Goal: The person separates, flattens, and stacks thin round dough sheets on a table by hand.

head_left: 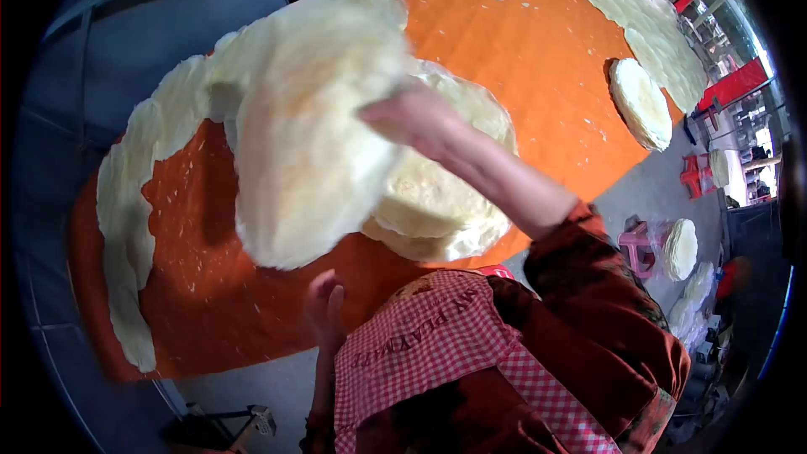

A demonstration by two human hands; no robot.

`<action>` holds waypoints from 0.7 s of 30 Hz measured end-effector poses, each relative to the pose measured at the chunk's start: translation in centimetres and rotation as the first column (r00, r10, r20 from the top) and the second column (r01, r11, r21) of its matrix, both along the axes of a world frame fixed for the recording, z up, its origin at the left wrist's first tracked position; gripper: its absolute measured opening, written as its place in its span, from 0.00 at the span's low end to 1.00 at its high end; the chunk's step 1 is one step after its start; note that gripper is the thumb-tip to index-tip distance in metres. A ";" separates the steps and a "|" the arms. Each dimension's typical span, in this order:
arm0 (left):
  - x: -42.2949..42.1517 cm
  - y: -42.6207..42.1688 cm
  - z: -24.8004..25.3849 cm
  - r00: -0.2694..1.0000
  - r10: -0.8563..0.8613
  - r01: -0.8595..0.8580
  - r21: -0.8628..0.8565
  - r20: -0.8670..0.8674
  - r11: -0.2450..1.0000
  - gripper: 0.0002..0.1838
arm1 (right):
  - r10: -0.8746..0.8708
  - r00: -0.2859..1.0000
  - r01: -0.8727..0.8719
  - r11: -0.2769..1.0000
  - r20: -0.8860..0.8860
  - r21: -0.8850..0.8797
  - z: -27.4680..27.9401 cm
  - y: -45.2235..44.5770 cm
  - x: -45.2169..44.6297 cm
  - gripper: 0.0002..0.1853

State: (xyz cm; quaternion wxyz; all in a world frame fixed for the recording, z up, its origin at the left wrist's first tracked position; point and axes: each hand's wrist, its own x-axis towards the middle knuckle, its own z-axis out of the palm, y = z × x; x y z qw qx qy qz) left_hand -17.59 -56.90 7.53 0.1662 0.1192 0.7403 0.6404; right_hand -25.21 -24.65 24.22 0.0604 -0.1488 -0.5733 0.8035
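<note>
My right hand [412, 119] is closed on the edge of a large, thin, pale flatbread [315, 147], which hangs over the orange table and is blurred by motion. Under my right forearm a thick stack of the same round flatbreads [450, 189] sits on the table, partly hidden by the arm. My left hand [326, 303] is held low by the table's near edge, fingers apart and nothing in it. Along the far left edge, overlapping flatbreads [126, 235] lie in a curved row.
The orange table [504, 25] is dotted with pale crumbs. At its right end lie more spread flatbreads [651, 34] and a smaller stack [640, 105]. Beyond it, pink and red stools [639, 248] stand on the grey floor, with round stacks on or beside them.
</note>
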 end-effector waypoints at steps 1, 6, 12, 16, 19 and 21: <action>0.2 1.7 0.3 0.986 -0.060 0.022 0.230 0.158 0.973 0.21 | -0.121 0.991 0.115 0.989 -0.060 -0.098 -0.9 1.1 3.2 0.22; 0.5 8.0 -5.6 0.697 -0.444 -0.242 0.768 0.563 0.593 0.25 | -0.332 0.892 0.356 0.934 0.307 -0.023 -14.0 4.6 16.7 0.26; 2.6 12.0 -6.8 0.780 -0.078 -0.246 0.419 0.621 0.874 0.22 | -0.163 0.803 0.079 0.983 0.574 0.168 -15.6 7.5 24.0 0.15; 2.3 13.1 -5.2 0.841 0.042 -0.247 0.313 0.539 0.917 0.21 | -0.192 0.974 0.039 0.663 0.120 0.748 -16.0 6.7 24.6 0.13; 1.2 13.6 -5.6 0.818 -0.004 -0.237 0.345 0.575 0.908 0.21 | 0.107 0.980 0.117 0.382 -0.170 0.917 -16.1 5.0 22.0 0.15; 0.8 13.7 -6.2 0.779 -0.070 -0.250 0.410 0.624 0.877 0.21 | 0.263 0.955 0.033 0.355 -0.134 0.934 -16.8 3.4 20.0 0.24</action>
